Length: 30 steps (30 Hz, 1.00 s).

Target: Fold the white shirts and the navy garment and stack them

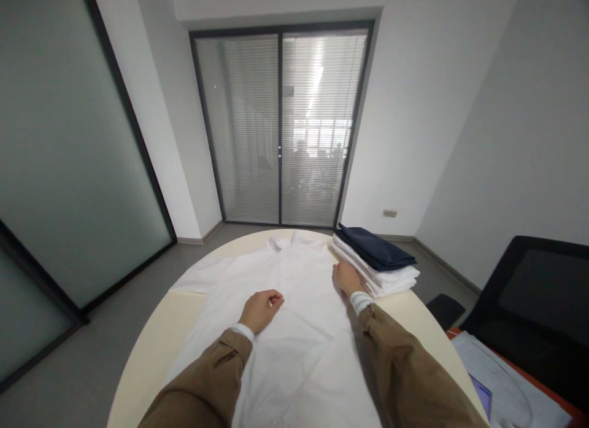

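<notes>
A white shirt (pixel 294 342) lies spread on a round cream table (pixel 142 354), collar at the far side, one sleeve stretched out to the left. Above the middle of the shirt is my left hand (pixel 262 310), its fingers curled together with nothing visible in them. My right hand (pixel 347 278) is closed at the shirt's right edge, close to the shoulder; its fingertips are partly hidden. Right beside that hand stands a stack of folded white garments (pixel 381 282) with a dark navy folded garment (pixel 377 247) on top.
A black mesh chair (pixel 534 305) stands at the right. In front of it, a pale plastic-looking sheet (pixel 501 379) lies on an orange-edged surface, with a purple-blue item (pixel 481 394) by the table edge. Behind the table are glazed panels with blinds (pixel 280 133).
</notes>
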### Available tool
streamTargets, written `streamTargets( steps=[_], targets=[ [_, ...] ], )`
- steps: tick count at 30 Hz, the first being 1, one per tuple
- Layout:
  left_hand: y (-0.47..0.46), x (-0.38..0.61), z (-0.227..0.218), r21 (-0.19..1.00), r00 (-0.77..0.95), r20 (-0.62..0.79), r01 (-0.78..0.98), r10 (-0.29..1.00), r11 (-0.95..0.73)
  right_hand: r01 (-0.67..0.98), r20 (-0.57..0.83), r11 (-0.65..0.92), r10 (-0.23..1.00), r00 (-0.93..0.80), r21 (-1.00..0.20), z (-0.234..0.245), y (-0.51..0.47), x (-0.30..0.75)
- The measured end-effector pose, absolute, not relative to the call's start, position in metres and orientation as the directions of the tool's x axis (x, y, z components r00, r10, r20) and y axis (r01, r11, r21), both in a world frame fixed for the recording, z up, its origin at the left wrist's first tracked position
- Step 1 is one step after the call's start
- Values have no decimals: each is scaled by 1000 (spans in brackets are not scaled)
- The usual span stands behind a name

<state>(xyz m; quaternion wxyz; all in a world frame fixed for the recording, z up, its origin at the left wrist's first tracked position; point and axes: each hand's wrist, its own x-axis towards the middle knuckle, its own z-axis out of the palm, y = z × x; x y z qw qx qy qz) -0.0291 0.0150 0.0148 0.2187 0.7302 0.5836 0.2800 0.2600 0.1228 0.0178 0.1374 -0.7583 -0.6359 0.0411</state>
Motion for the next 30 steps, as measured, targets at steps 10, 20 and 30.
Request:
streamTargets(
  steps=[10,20,30],
  targets=[
    [15,-30,15,598,181,135,769,974,-226,989,172,-134,975,143,-58,37,125,240],
    [23,-35,13,599,195,161,760,967,-253,994,79,88,992,-94,72,56,174,215],
    [31,-47,18,616,224,114,748,968,-245,999,57,-43,997,42,16,49,199,206]
  ],
)
